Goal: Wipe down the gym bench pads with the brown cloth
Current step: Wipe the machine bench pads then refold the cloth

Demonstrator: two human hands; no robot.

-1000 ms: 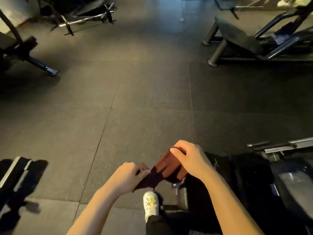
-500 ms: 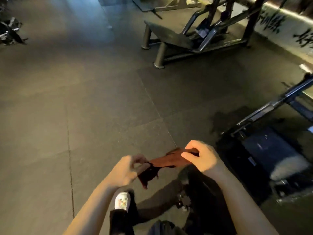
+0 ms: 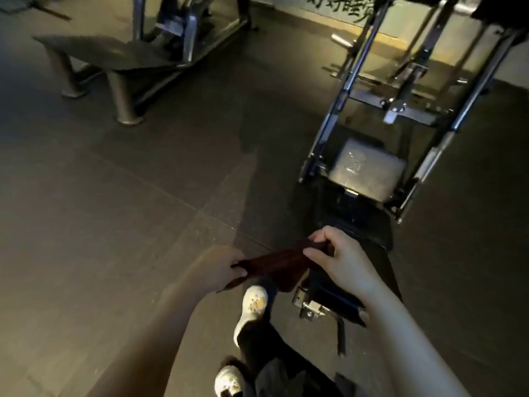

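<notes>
Far left and upper left: dim rubber-tiled floor (image 3: 94,213), seams running diagonally; a flat bench (image 3: 94,51) on tubular legs stands well apart, near the top edge, with machine framing behind it. Low centre-left: left hand (image 3: 221,269), fingers curled, pinching one end of the brown cloth (image 3: 279,260). Cloth is stretched in the air between both hands, bunched into a narrow band, long axis running from lower left up to the right, a loose tail hanging below the left hand. Right hand (image 3: 340,257) grips the other end, thumb and curled fingers closed over the fabric. Below the cloth, a white decorated shoe (image 3: 253,306) and dark trouser leg. Just right of and beyond the right hand: the dark bench pad (image 3: 369,247), its long axis leading away from the person toward a small scuffed seat pad (image 3: 366,170) set between angled steel rails (image 3: 337,90). Cloth is not touching any pad; it hangs just beside the near end of the dark pad, over its left edge as far as the view shows. Judgement: right hand is the nearer one, so the wipe likely starts there, sweeping up the pad's length. Far right: more frame, pale wall with dark lettering, blurred. Light is poor; the pad surface is hard to read.
</notes>
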